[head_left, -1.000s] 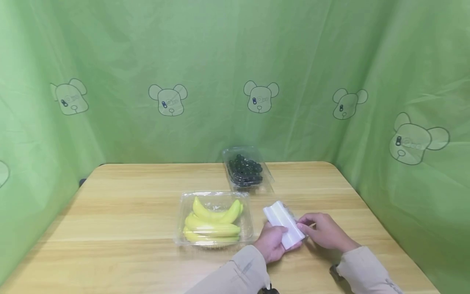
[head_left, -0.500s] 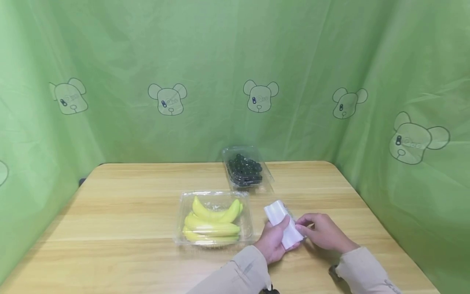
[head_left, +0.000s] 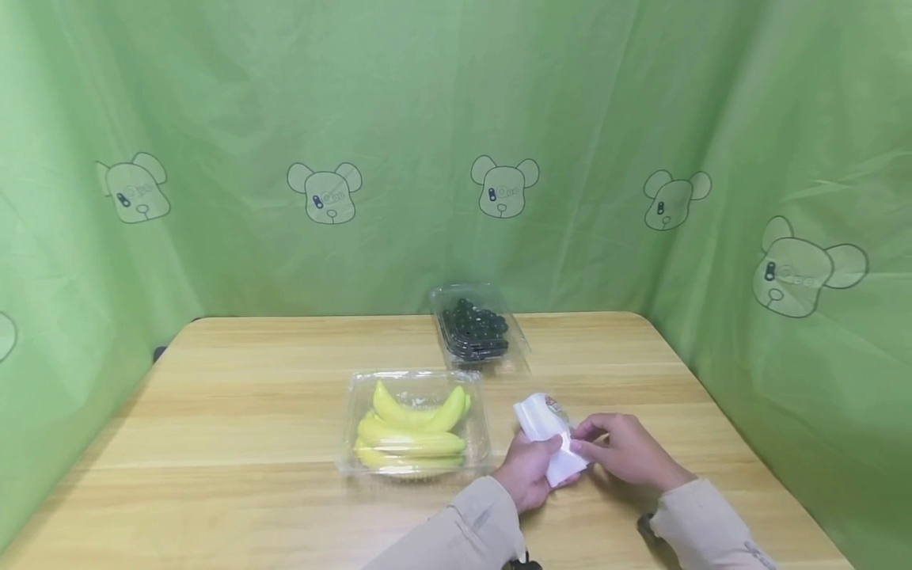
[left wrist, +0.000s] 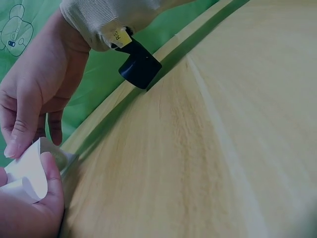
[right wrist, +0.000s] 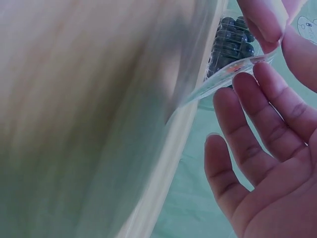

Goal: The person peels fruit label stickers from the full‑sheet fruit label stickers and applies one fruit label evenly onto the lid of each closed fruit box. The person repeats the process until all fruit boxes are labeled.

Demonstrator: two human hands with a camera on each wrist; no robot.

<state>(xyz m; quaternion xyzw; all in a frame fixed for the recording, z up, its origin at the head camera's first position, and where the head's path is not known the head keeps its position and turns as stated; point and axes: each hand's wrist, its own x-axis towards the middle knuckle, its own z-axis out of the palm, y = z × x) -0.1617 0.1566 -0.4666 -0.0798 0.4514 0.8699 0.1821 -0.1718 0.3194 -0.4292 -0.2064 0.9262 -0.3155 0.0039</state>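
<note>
While a folded white sheet (head_left: 540, 421) is gripped near its lower end by the left hand (head_left: 527, 475), with the thumb laid over the top and the other fingers curled beneath, its right edge is pinched between thumb and forefinger of the right hand (head_left: 630, 453). The remaining fingers of the right hand are held apart and loosely bent, as is shown from the right wrist. A small printed patch (head_left: 556, 407) is borne by the sheet near its far end. The sheet is held over the right part of the wood-grained bench (head_left: 235, 419), to the right of a clear box (head_left: 480, 431) in which yellow bananas (head_left: 412, 437) are contained. Farther back, near the rear edge, dark grapes (head_left: 474, 326) are held in a second clear container (head_left: 443, 294). Both forearms are covered by beige sleeves (head_left: 452, 529), and a black device (left wrist: 140, 68) is worn at the right cuff. The bench is surrounded by green cloth (head_left: 413, 87), on which bear-head outlines (head_left: 331, 195) are printed.
</note>
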